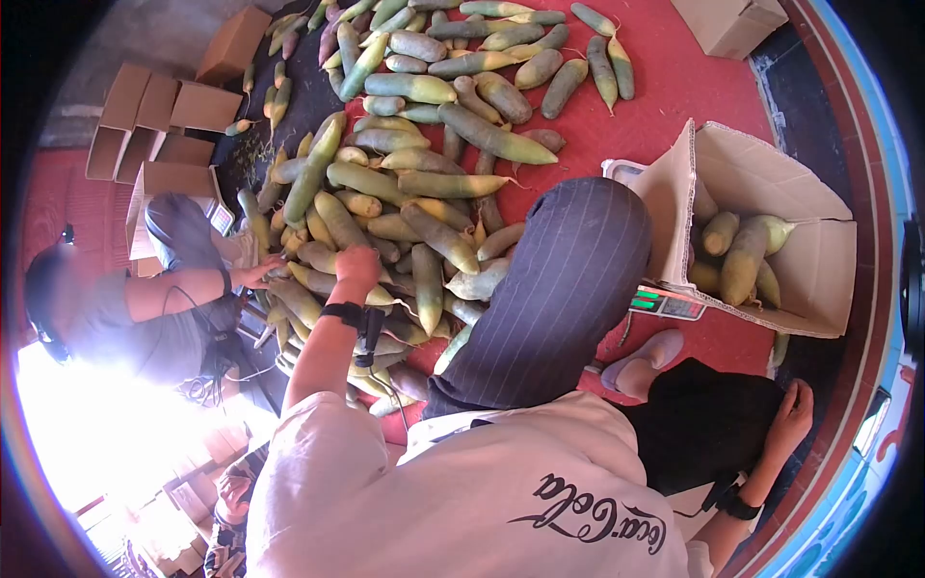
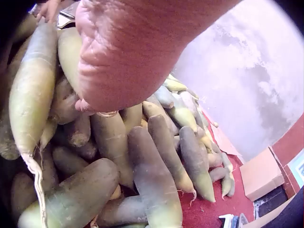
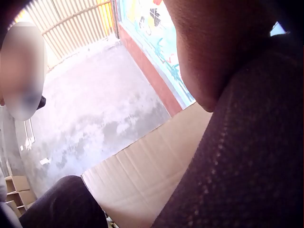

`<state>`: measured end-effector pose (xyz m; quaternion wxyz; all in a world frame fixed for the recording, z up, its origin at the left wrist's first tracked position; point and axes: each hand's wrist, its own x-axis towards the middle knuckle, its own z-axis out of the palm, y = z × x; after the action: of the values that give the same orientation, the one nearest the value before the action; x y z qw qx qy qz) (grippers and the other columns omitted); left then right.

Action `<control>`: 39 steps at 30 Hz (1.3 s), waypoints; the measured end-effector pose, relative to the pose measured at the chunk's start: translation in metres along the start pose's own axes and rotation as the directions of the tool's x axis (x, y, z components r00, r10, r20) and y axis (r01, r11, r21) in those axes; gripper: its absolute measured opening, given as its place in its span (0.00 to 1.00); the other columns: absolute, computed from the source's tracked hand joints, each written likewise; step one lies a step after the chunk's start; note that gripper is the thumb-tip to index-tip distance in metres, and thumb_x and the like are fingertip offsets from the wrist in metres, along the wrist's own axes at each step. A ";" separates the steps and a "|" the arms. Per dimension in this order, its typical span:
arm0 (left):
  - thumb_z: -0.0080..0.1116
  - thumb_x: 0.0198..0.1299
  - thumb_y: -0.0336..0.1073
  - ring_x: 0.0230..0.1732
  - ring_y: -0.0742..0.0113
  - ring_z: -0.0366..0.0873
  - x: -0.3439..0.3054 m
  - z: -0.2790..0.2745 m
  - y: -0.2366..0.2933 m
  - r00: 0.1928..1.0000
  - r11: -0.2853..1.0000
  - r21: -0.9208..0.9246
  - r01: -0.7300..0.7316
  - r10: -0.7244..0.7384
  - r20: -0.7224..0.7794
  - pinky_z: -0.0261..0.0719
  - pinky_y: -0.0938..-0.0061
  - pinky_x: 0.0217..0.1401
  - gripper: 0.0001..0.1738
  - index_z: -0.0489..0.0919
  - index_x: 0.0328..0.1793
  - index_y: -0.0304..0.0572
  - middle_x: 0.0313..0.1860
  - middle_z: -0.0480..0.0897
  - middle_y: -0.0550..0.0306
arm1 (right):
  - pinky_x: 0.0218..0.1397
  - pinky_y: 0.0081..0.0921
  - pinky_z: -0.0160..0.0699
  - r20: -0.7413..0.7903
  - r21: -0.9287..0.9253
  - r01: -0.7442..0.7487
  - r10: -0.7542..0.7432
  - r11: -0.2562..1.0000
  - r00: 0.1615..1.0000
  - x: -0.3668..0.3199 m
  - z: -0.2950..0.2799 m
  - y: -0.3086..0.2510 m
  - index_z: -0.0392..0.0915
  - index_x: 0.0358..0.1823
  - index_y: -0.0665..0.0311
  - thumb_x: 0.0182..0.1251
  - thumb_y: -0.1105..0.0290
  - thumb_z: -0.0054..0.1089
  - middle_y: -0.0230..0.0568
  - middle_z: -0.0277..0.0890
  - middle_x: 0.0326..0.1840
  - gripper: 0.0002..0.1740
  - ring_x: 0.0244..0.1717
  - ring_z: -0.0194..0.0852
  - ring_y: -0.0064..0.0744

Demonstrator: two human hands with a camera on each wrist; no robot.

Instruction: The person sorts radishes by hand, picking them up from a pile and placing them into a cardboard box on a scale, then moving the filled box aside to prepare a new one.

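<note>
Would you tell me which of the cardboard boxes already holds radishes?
The open box at the right, beside the scale: radishes lie inside it. The boxes at upper left and the one at top right show none.

The radish pile (image 1: 414, 183) lay at twelve o'clock on the floor (image 1: 674, 96). The open box (image 1: 771, 173), with radishes (image 1: 742, 255) inside, stood at two o'clock on the scale (image 1: 667, 303). Empty cartons (image 1: 145, 116) sat at ten.

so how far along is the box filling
Done: a few radishes lie in the cardboard box, far from full. In hand: the left hand touches a radish in the pile; the right hand rests on a knee. Left: most of the pile.
</note>
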<state>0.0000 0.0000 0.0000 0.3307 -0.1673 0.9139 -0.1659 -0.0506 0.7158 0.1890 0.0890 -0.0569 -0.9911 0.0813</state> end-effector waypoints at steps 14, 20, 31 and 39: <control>0.48 0.61 0.40 0.41 0.52 0.77 -0.031 -0.061 0.017 0.760 0.905 -0.262 -0.334 0.094 -0.643 0.74 0.58 0.42 0.11 0.77 0.34 0.43 0.35 0.79 0.51 | 0.45 0.33 0.75 -0.023 0.024 0.037 -0.037 0.999 0.999 0.008 0.008 -0.005 0.76 0.43 0.69 0.68 0.70 0.52 0.50 0.78 0.42 0.10 0.43 0.78 0.50; 0.44 0.66 0.35 0.25 0.61 0.68 -0.046 -0.127 -0.044 0.676 0.442 -0.756 -0.484 -0.360 -0.643 0.67 0.68 0.34 0.15 0.70 0.26 0.39 0.22 0.71 0.56 | 0.45 0.34 0.75 -0.072 0.015 0.018 -0.017 1.000 0.997 0.003 0.005 -0.007 0.76 0.42 0.70 0.67 0.70 0.52 0.51 0.77 0.42 0.10 0.43 0.77 0.51; 0.41 0.70 0.36 0.31 0.66 0.58 -0.162 -0.286 -0.020 0.582 -0.716 -0.195 -0.671 -0.345 -0.736 0.61 0.70 0.40 0.17 0.60 0.25 0.43 0.24 0.60 0.61 | 0.45 0.29 0.73 -0.188 0.283 0.164 -0.113 0.945 0.976 -0.002 -0.013 -0.036 0.75 0.41 0.71 0.65 0.75 0.53 0.48 0.75 0.36 0.07 0.39 0.75 0.42; 0.41 0.69 0.40 0.31 0.65 0.60 -0.218 -0.341 0.036 0.484 -0.904 -0.007 -0.427 -0.222 -0.846 0.62 0.68 0.46 0.18 0.59 0.24 0.47 0.22 0.62 0.61 | 0.52 0.28 0.71 -0.164 0.620 0.293 -0.245 0.728 0.956 -0.025 -0.083 -0.149 0.74 0.48 0.69 0.60 0.73 0.55 0.45 0.75 0.48 0.14 0.48 0.73 0.36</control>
<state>-0.0742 0.1884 0.3519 -0.2026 0.1610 0.3827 0.8869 -0.0258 0.5792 0.2906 0.1488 0.1180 -0.8980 0.3969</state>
